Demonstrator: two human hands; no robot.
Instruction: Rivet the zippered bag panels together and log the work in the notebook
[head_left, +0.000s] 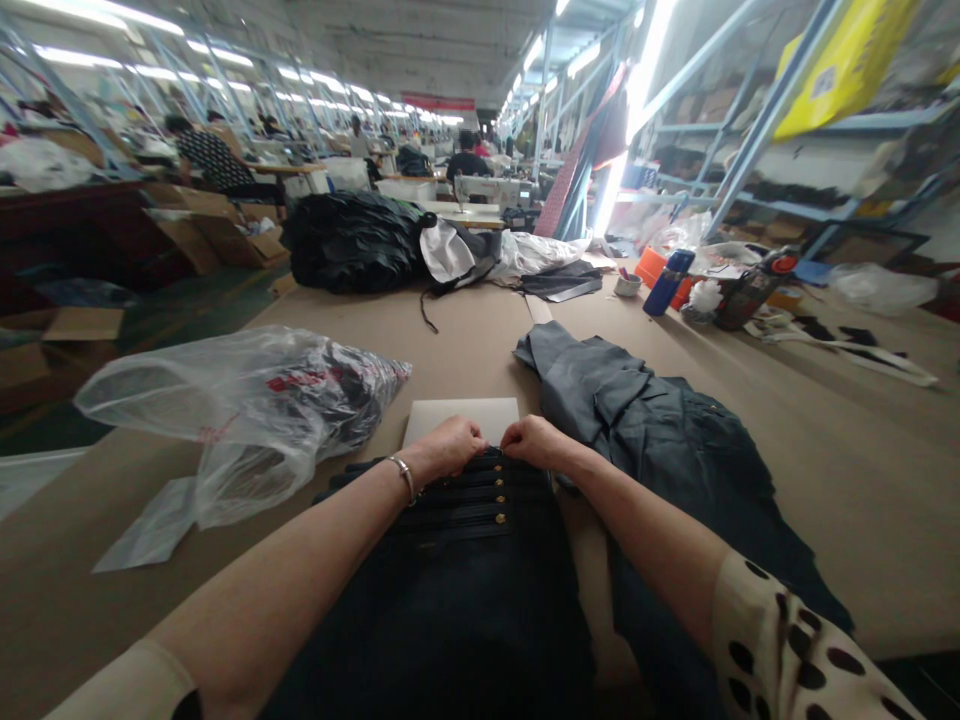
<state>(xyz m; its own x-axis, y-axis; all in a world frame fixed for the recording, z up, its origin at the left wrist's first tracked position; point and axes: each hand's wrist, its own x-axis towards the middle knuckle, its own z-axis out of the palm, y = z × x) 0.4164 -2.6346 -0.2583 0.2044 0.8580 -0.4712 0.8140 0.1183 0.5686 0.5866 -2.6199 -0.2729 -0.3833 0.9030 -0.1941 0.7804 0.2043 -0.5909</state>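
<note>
In the head view, a stack of dark fabric pieces (442, 570) lies in front of me, its layers staggered like steps. Each step shows a zipper (450, 520) with a gold-coloured pull near its right end. At the far end of the stack, my left hand (450, 445) pinches the topmost zippered piece. Close on its right, my right hand (534, 442) pinches the same piece, thumb and finger together. The fingertips hide most of what is between them. A pale flat board (465, 410) shows just beyond both hands.
A clear plastic bag (247, 400) with dark contents lies left. Dark cut fabric (675, 460) is heaped right. Farther back are a dark bundle (352, 240), a blue bottle (669, 284) and a small cup (628, 286). Other people sit at sewing machines beyond the table (330, 310).
</note>
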